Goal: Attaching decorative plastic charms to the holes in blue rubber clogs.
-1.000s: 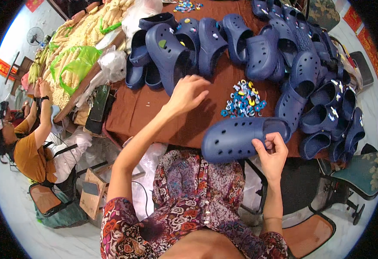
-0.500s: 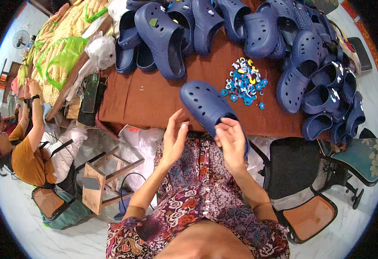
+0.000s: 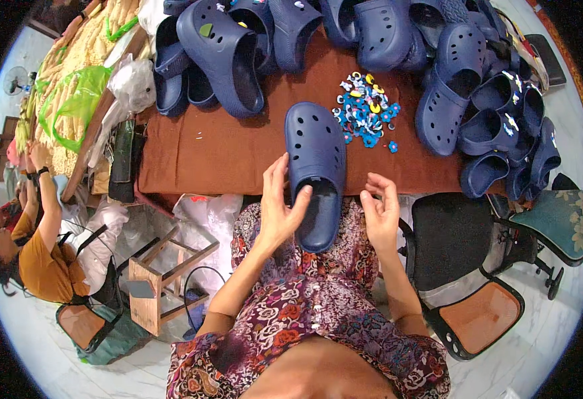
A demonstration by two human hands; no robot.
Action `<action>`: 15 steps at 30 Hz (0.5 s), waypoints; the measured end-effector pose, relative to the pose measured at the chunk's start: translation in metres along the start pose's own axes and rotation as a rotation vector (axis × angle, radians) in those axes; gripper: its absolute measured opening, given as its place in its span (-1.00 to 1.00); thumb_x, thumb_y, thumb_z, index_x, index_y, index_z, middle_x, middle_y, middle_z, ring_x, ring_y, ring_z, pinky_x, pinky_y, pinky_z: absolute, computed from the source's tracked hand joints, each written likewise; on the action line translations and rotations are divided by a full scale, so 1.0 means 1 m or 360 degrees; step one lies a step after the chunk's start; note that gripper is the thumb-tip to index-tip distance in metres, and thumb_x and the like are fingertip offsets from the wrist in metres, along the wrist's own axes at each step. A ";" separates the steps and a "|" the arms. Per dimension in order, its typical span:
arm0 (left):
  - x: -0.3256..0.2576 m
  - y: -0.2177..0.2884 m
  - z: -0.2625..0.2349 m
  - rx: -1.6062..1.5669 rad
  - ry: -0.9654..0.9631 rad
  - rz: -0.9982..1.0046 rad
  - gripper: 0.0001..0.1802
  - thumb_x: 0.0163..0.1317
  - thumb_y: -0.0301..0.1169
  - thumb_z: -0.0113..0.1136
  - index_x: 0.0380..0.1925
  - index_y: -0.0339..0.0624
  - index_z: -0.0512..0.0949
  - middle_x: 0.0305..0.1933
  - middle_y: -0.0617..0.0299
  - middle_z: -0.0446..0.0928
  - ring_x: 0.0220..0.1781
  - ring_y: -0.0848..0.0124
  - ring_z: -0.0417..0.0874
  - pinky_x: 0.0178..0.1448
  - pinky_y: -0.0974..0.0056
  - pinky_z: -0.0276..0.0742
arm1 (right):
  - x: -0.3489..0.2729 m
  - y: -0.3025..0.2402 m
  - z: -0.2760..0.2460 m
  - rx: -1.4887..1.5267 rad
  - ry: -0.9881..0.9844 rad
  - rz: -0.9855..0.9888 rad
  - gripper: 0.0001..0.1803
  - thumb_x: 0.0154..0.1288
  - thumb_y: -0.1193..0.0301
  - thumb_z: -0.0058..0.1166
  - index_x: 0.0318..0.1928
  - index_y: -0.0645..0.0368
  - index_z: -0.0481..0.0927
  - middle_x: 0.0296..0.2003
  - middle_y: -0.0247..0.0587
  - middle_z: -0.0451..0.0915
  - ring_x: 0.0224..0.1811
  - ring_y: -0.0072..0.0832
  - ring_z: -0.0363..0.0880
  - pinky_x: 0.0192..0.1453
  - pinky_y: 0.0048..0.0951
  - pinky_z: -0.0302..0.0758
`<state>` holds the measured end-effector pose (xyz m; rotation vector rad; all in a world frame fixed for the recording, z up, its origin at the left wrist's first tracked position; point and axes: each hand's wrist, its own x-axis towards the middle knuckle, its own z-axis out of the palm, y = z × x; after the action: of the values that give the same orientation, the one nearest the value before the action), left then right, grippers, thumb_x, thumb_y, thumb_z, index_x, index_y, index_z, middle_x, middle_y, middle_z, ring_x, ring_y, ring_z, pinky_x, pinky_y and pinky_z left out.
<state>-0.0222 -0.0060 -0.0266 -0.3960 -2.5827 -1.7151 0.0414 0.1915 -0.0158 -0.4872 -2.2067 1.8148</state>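
Left hand: the left hand (image 3: 279, 207) is open, fingers spread, with the fingertips resting on the rim of the heel opening of the clog (image 3: 316, 174); this reads as steadying contact, not a closed grasp.
Right hand: the right hand (image 3: 381, 214) is half curled, fingers bent toward the thumb, just beside the clog's right edge. Whether it pinches anything small cannot be told; it does not grip the clog.
Clog position: toe on the table (image 3: 225, 156), heel hanging over the near edge above the lap, between both hands. Probable reason: the upper faces the person, within reach of both hands.
Clog appearance: dark blue moulded foam, rounded toe, rows of round vent holes across the upper, deep open heel cavity. No charm is visible in its holes.
Charms: a loose pile of small charms (image 3: 365, 110), mostly blue with white and yellow, lies on the brown cloth just right of the toe, near the right hand.
Stock: further blue clogs (image 3: 219, 56) heaped along the far and right table edges.
Periphery: a person in an orange top (image 3: 35, 256) sits at far left, well apart.
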 end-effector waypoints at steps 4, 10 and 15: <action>0.001 0.006 -0.007 -0.0129 0.0041 -0.0148 -0.23 0.16 -0.50 0.26 0.38 -0.24 0.17 0.24 0.00 0.29 0.21 0.21 0.47 0.22 0.19 0.43 | -0.011 0.011 0.003 -0.0051 -0.0305 -0.0006 -0.35 0.24 0.44 0.24 0.30 0.27 0.30 0.16 -0.05 0.33 0.16 -0.27 0.45 0.03 -0.36 0.52; -0.024 0.029 -0.014 0.0047 0.0323 0.0150 -0.49 0.12 -0.61 0.21 0.13 -0.30 0.41 0.10 0.02 0.36 -0.01 0.29 0.51 -0.01 0.29 0.49 | -0.007 0.015 0.029 -0.0177 -0.0369 -0.0029 -0.24 0.18 0.39 0.28 0.35 0.19 0.21 0.17 -0.01 0.33 0.14 -0.22 0.43 0.02 -0.31 0.50; -0.041 0.030 -0.002 -0.0263 0.0028 0.0000 -0.62 0.24 -0.65 0.08 0.09 -0.35 0.43 0.06 0.09 0.43 0.04 0.36 0.52 0.12 0.31 0.47 | -0.014 0.017 0.047 -0.0240 -0.0323 -0.0069 -0.22 0.16 0.39 0.30 0.34 0.20 0.20 0.13 0.01 0.32 0.12 -0.22 0.42 -0.02 -0.31 0.52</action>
<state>0.0242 -0.0056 -0.0048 -0.3826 -2.4368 -1.9299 0.0377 0.1465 -0.0414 -0.2914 -2.4814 1.7527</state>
